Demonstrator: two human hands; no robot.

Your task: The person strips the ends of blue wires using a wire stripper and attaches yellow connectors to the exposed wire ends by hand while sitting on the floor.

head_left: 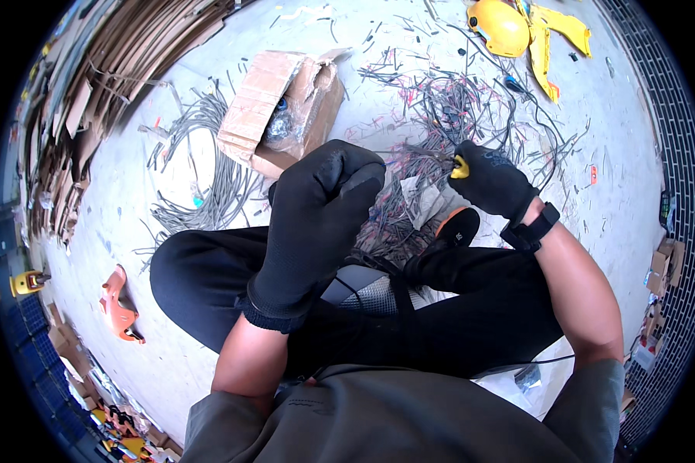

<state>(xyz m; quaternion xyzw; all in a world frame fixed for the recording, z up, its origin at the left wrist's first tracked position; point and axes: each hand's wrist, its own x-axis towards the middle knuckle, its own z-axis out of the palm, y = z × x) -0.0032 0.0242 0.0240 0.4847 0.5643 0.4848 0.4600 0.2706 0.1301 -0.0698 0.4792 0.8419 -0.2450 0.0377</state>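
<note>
My left hand (316,208), in a black knit glove, is raised over my folded legs with its fingers curled closed. What it grips, if anything, is hidden by the glove. To the right, my right hand (493,182), also gloved, is wrapped round a yellow-handled tool (460,167) that looks like pliers; most of it is covered by the fingers. Just beyond both hands spreads a heap of cut grey cables (448,116) with thin red strands among them. A clear plastic scrap (421,202) lies on the near part of the heap.
An opened cardboard box (261,100) stands ahead, beside a coil of grey cable (197,174). Flattened cardboard (131,62) is stacked at far left. A yellow helmet-like shell (502,28) lies at far right. An orange plastic piece (117,305) rests on the floor left of my knee.
</note>
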